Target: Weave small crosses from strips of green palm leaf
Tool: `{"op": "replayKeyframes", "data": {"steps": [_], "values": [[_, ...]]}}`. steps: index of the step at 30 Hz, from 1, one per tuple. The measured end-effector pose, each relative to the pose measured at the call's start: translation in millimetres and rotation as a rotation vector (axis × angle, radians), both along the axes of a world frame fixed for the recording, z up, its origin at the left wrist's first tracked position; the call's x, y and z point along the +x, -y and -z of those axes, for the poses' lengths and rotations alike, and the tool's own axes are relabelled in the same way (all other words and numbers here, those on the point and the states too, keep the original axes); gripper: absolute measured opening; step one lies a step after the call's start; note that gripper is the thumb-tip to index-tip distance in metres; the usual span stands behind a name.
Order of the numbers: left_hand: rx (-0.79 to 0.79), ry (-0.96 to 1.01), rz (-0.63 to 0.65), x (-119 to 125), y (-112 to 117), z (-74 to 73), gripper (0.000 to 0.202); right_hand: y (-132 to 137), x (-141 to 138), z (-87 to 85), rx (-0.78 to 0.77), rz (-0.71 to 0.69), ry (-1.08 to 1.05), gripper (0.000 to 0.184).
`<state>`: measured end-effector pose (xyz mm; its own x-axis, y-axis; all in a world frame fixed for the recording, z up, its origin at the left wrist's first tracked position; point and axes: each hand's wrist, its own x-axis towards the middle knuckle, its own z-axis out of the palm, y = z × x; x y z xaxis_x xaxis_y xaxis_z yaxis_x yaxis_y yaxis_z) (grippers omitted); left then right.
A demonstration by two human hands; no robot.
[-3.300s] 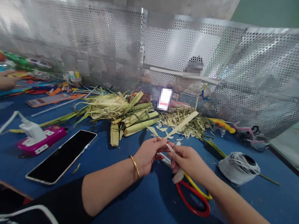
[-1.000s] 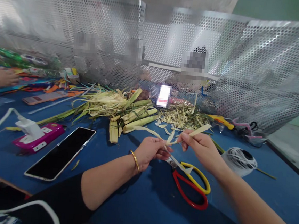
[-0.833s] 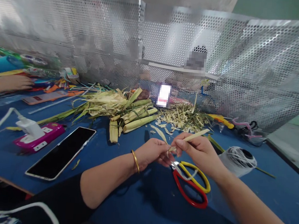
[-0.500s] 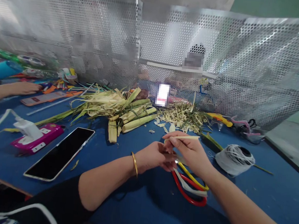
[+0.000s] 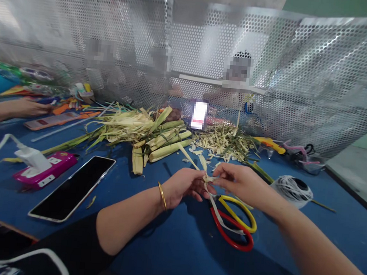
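Pale plant-leaf strips cross and fold over each other between my hands above the blue table. With thumb and fingers my left hand pinches the strips where they cross. Coming from the right, my right hand is closed on a short end of a strip, its fingertips close to the left ones. A long tail of strip hangs down over the scissors, which have one red and one yellow handle. The scissors lie just below my hands, and their blades are hidden.
Leaf stalks and a heap of shavings lie behind my hands. A yarn spool stands right. Left are a phone and a purple power strip. Another person's hand is far left; a perforated metal screen stands behind.
My right hand has shifted slightly right and turned, and the strip that stuck out to the right now points up and left. More of the scissors shows.
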<state>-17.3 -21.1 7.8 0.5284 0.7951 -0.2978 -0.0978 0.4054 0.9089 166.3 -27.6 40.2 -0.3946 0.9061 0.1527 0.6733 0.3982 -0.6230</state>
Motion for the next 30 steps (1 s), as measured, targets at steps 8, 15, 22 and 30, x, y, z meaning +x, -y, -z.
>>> {"op": "replayKeyframes", "data": {"steps": [8, 15, 22, 30], "values": [[0.136, -0.116, 0.041, 1.2, 2.9, -5.1, 0.03, 5.7, -0.6, -14.7, -0.548, -0.047, -0.54, 0.017], [0.243, -0.053, 0.131, -0.4, 5.5, -7.4, 0.024, 0.2, -7.9, -6.3, -0.643, 0.013, -0.906, 0.02], [0.234, -0.074, 0.056, 1.7, 6.6, -3.2, 0.038, -3.7, -8.7, 1.2, -0.638, 0.063, -0.985, 0.013], [0.165, -0.033, -0.151, 0.1, 1.6, -6.1, 0.023, -8.6, 6.9, -4.1, -0.566, 0.071, -0.693, 0.039]]}}
